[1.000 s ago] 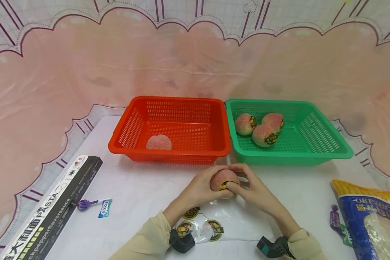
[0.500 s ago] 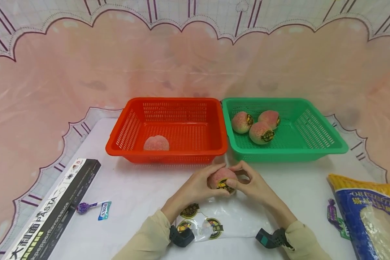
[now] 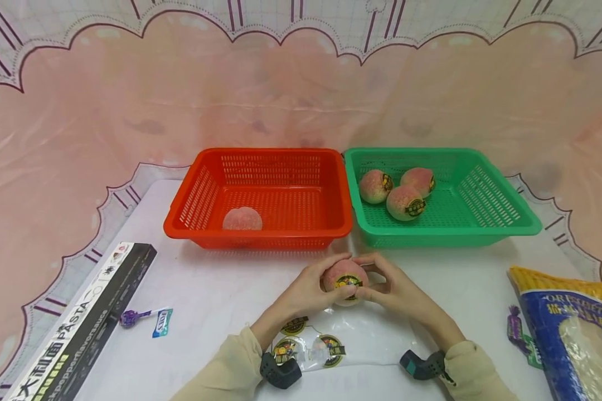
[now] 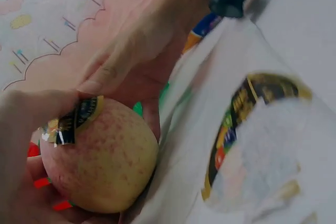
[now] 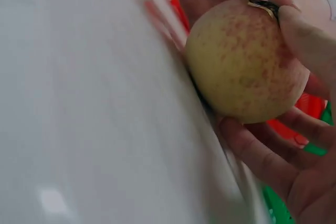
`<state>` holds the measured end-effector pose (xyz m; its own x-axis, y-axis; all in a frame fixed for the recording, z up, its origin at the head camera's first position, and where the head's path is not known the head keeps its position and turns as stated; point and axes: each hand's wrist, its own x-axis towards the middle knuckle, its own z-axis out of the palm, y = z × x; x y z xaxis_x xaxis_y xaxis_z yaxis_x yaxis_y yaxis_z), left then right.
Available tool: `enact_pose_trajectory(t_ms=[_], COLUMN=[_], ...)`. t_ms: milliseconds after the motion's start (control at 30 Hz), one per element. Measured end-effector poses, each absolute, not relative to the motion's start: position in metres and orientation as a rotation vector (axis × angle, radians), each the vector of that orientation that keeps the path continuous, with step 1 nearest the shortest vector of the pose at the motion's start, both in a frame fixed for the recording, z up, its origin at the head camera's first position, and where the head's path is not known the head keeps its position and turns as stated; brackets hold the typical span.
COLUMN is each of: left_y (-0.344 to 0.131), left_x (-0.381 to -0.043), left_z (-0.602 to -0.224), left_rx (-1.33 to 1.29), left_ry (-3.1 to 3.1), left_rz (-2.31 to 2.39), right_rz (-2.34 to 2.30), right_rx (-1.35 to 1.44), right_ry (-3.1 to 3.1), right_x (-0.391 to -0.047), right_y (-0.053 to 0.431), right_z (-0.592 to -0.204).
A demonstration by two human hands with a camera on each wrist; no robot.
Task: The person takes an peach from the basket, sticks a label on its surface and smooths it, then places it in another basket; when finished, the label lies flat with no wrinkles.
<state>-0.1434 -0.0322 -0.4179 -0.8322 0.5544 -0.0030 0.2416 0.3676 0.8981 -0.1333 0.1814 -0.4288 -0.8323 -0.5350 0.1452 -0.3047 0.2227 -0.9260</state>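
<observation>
Between both hands, low over the table in front of the baskets, is a pink and yellow peach (image 3: 337, 271). My left hand (image 3: 305, 291) grips its left side and my right hand (image 3: 397, 285) its right side, fingers curled round it. Both thumbs press on a black and gold sticker (image 3: 349, 283) on the peach's near face. In the left wrist view, part of the sticker (image 4: 86, 116) stands out beside a thumb. The right wrist view shows the speckled peach (image 5: 241, 66) with fingertips under it. Below the hands lies a glossy sheet (image 3: 376, 342) bearing several round stickers.
Behind stand a red basket (image 3: 261, 242) with one peach (image 3: 242, 219) and a green basket (image 3: 451, 238) with three stickered peaches (image 3: 403, 200). At left lie a pasta box (image 3: 87, 312), a purple lollipop (image 3: 129, 318) and a small packet (image 3: 163, 323); at right, purple candy (image 3: 515, 326) and a blue-yellow bag (image 3: 542, 312).
The sticker on the held peach shows more fully now. The left thumb has shifted onto it beside the right thumb. The hands stay in nearly the same place.
</observation>
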Motion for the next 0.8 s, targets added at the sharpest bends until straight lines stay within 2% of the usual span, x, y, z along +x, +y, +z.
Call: enact_pose_trajectory(t_ms=[133, 367, 633, 800], left_y=[-0.032, -0.032, -0.035, -0.033], left_x=[-0.146, -0.149, -0.141, -0.145], left_z=[-0.424, -0.427, -0.407, -0.416], left_rx=[0.621, 0.662, 0.597, 0.592], left_ry=[2.276, 2.191, 2.078, 2.073], left_rz=[1.533, 1.665, 1.713, 1.710], right_rz=[-1.629, -1.482, -1.516, -1.336], right_rx=[-0.773, -0.712, -0.679, -0.634], right_ry=[2.367, 2.558, 2.549, 2.726], right_x=[-0.125, -0.118, -0.122, -0.121], right_y=[0.173, 0.157, 0.159, 0.162], right_z=[-0.413, -0.391, -0.411, -0.418])
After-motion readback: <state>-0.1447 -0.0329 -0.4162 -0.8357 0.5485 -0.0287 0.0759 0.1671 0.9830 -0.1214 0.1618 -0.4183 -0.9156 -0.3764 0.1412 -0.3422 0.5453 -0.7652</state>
